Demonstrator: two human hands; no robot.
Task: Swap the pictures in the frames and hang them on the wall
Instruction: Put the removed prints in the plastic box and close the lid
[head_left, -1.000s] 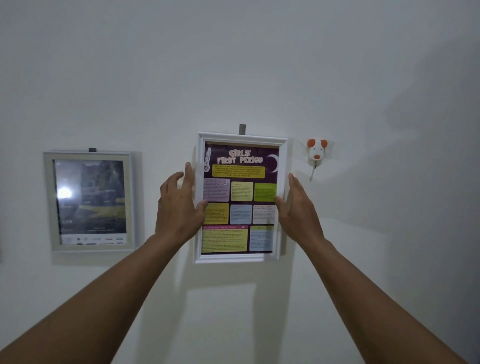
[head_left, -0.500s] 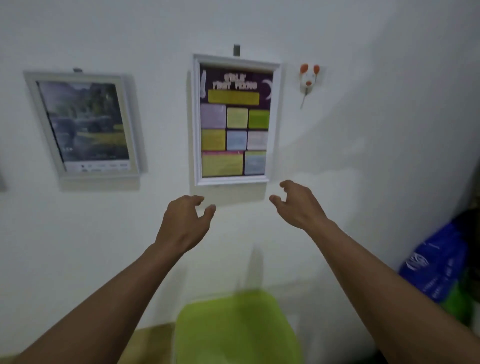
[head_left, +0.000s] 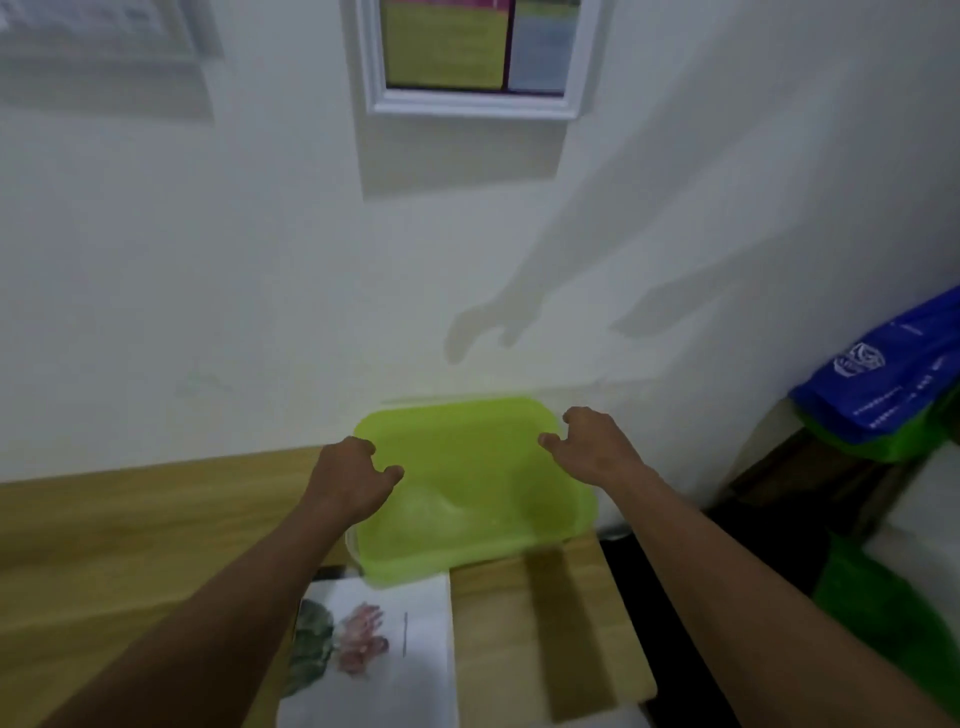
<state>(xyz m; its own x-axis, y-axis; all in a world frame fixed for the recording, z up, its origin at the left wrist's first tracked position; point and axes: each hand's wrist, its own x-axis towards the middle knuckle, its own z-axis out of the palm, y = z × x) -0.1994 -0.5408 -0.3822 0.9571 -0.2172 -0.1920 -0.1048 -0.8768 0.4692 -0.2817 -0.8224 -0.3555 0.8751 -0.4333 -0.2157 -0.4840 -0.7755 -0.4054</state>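
a white wall (head_left: 208, 286) fills most of the view, with a wooden bench (head_left: 104, 545) pushed against its foot

a lime green tub (head_left: 467, 493) sits on the bench right at the wall; its top is cloudy green and what is inside cannot be made out

at the right edge a blue bag (head_left: 883, 379) lies over something green

a white frame (head_left: 467, 104) hangs on the wall above the tub, only its lower part in view, holding a picture (head_left: 447, 47) with yellow and pale blue panels

a second frame (head_left: 104, 31) hangs further left, blurred

a printed sheet (head_left: 384, 649) with a plant design lies flat on the bench, its far edge tucked under the tub

the left hand (head_left: 353, 478) is over the tub's left edge and the right hand (head_left: 592, 447) over its right edge, both with fingers loosely curled and holding nothing; whether they touch the tub cannot be told
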